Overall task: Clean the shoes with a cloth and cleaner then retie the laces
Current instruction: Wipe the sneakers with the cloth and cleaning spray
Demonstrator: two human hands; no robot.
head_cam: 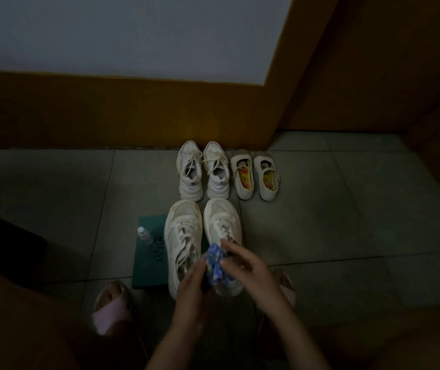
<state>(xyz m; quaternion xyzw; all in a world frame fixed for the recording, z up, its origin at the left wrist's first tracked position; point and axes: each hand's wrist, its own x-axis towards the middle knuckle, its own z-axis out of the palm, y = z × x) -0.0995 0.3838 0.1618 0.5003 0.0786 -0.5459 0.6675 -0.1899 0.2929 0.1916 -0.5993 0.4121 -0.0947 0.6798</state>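
Left hand (190, 287) and right hand (242, 263) both pinch crumpled blue patterned cloth (217, 265) over heel of right cream lace-up sneaker (221, 217). Sneaker lies toe at 12 o'clock. Small clear cleaner bottle (144, 235) at 9 o'clock, nearer left hand.

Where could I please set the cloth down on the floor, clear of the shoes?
Bare tiles lie left of the green box and bottle, up to the skirting. More lie right of the near sneakers, nearer than the strap shoes. The middle is crowded: far sneakers close behind, left hand and right hand holding the cloth above.
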